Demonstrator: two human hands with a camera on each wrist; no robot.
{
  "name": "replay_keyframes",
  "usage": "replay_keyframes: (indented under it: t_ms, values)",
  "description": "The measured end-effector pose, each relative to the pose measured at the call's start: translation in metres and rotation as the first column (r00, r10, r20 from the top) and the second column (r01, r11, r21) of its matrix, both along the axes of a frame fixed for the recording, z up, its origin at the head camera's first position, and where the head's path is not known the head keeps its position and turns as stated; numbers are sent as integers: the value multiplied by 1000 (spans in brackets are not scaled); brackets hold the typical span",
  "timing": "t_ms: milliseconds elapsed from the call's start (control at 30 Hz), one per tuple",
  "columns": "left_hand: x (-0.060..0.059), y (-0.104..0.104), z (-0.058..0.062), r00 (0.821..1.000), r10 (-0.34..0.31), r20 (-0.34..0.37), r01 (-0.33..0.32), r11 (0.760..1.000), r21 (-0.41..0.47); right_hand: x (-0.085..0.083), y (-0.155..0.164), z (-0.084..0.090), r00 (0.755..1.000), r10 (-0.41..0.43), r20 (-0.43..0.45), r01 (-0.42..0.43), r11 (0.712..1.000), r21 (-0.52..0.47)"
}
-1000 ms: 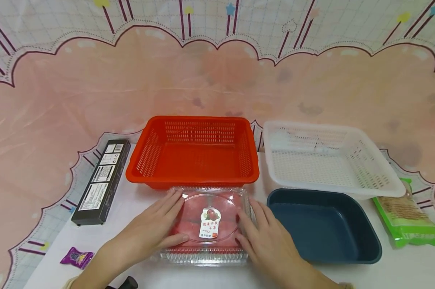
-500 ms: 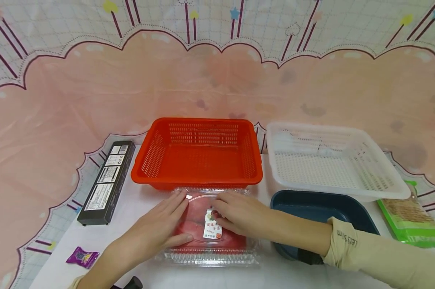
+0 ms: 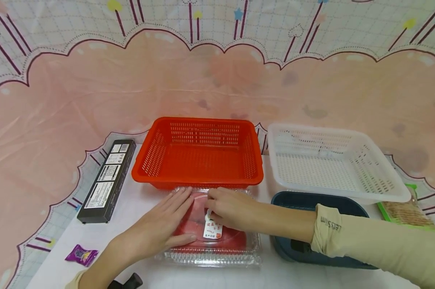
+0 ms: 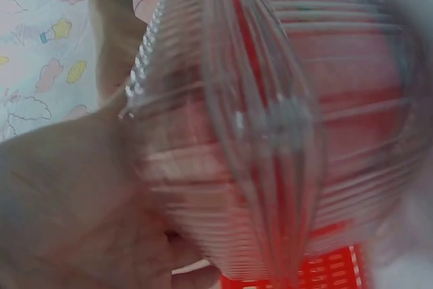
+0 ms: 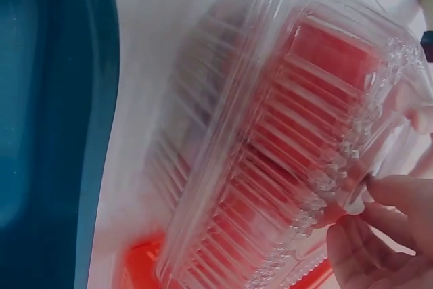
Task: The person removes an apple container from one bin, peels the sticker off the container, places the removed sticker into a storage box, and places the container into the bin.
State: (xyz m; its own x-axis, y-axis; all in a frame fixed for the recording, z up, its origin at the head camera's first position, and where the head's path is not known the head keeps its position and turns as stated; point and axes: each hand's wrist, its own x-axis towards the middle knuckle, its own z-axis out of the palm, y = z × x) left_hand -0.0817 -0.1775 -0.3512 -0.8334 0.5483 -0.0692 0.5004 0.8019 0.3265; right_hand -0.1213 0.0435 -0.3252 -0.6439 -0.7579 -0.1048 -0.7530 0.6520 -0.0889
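A clear plastic clamshell box [image 3: 217,251] with red contents and a small white label [image 3: 212,230] lies at the table's front middle. My left hand [image 3: 167,224] rests flat on the left part of its lid, fingers straight. My right hand [image 3: 222,206] reaches across from the right and lies over the lid's far middle, fingers curled. In the right wrist view the right hand's fingertips [image 5: 379,194] pinch the ribbed rim of the box [image 5: 270,153]. The left wrist view shows my palm [image 4: 67,214] against the blurred box [image 4: 284,133].
A red basket [image 3: 197,152] stands just behind the box, with a white basket [image 3: 329,160] to its right. A dark blue tray [image 3: 286,200] sits under my right forearm. A long black box [image 3: 107,180] and a purple candy [image 3: 81,255] lie at left, a green packet [image 3: 401,210] at far right.
My right hand left the box's right side and moved across the lid to its far middle, fingers curling at the rim. The left hand stayed on the lid.
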Motion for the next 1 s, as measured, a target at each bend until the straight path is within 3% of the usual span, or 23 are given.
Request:
replay_keyframes:
  t_ms: [267, 533, 833, 1000]
  values:
    - [-4, -1, -6, 1000, -17, -4, 17, 1000, -17, 0, -5, -3, 996, 59, -72, -59, 998, 2]
    - [-6, -1, -8, 999, -42, -6, 41, 998, -52, -1, -7, -4, 997, 47, -56, -49, 998, -26]
    - [-11, -3, -10, 998, -47, 36, 47, 999, -18, -1, -5, -8, 999, -33, -28, 30, 995, -97]
    - [-14, -4, -8, 998, -38, 48, 38, 999, -3, -1, -3, -10, 998, -21, -66, 11, 990, -140]
